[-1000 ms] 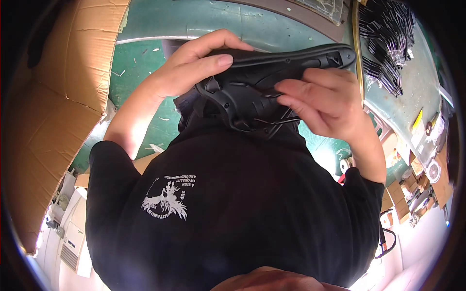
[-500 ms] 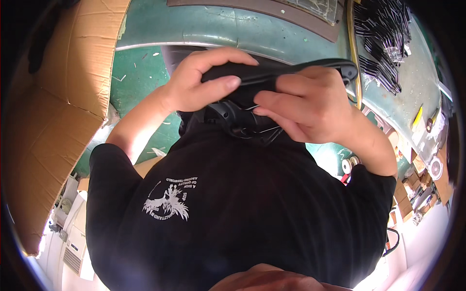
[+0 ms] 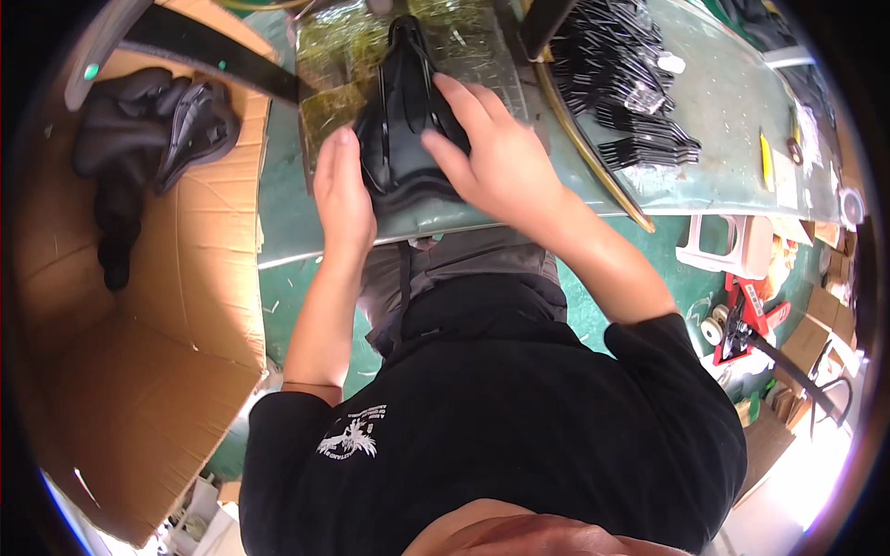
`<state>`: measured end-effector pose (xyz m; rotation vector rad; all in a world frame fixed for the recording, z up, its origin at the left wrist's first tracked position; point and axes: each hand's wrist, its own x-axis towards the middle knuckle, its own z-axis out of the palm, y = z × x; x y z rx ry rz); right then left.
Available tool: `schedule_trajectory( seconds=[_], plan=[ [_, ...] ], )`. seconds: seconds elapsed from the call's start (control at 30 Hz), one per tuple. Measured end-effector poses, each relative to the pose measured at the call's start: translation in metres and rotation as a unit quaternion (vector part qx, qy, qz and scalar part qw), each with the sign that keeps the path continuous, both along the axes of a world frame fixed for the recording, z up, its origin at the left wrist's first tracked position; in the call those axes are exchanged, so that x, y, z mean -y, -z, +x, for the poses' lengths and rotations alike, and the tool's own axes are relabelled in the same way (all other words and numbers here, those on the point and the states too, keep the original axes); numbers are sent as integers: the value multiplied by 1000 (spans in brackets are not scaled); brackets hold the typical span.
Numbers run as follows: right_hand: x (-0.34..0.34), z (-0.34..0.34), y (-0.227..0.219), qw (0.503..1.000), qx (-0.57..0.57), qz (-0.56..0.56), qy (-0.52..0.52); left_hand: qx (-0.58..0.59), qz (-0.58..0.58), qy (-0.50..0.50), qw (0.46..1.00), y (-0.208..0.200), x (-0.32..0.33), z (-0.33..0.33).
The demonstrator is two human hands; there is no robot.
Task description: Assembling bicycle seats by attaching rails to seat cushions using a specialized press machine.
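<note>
A black bicycle saddle part lies on a glossy, yellowish sheet-covered board. Its narrow end points away from me, and its wide end faces me. My left hand is alongside its left edge, fingers stretched and close together. On the other side, my right hand rests against the right edge, with fingers extended and thumb spread over the part. Neither hand wraps around it.
A large cardboard box on my left holds black padded saddles. A dark metal bar crosses above it. Bundled black bent rods lie on the green table, right of a curved yellowish strip.
Both hands have moved from near my chest, where they gripped a black saddle, out to the table. Their grip has loosened. The view has shifted, showing more of the box.
</note>
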<state>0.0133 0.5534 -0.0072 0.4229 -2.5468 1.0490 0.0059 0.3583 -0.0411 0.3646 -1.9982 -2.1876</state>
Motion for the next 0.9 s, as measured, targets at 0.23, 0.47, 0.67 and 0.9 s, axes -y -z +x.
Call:
schedule_trajectory(
  seconds=[0.23, 0.47, 0.67, 0.9],
  plan=[
    [-2, -74, 41, 991, -105, -20, 79, -318, -471, 27, 822, 1, -20, -73],
    [10, -105, 52, 974, -201, -30, 105, -371, -497, -1, 785, 13, -16, -104],
    [18, -98, 57, 974, -184, -66, 114, -396, -478, -8, 784, 14, -11, -112],
    [10, -85, 48, 986, -115, -71, 100, -362, -419, -7, 833, 18, -10, -99]
  ],
)
